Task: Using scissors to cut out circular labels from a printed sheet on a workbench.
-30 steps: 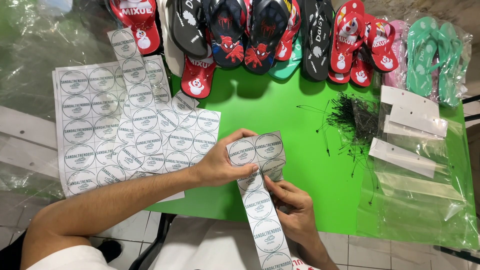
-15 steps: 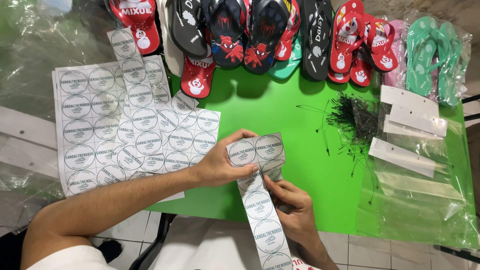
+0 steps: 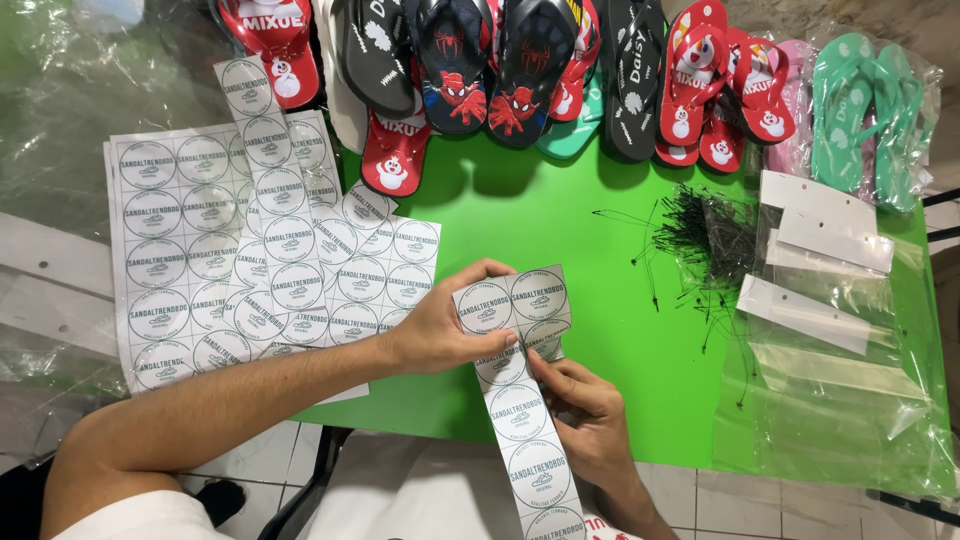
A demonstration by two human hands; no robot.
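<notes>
The left hand (image 3: 440, 325) pinches the upper end of a strip of round stickers (image 3: 520, 400), thumb on top and fingers curled beneath, just left of the strip's two topmost circles. The right hand (image 3: 585, 415) grips the same strip lower down from its right edge, fingertips pressed on the paper just below the left hand's thumb. From the grip the strip runs down toward the person's body and off the bottom edge of the view.

Both hands hover over a bright green table (image 3: 560, 220). Left of the grip lie sheets of round stickers (image 3: 210, 250), overlapping. Beyond it, a row of flip-flops (image 3: 520, 60) lines the far edge. To the right sit a pile of thin black plastic ties (image 3: 710, 230) and clear plastic bags (image 3: 830, 330) with white card headers. Below the table, a tiled floor (image 3: 790, 510) shows.
</notes>
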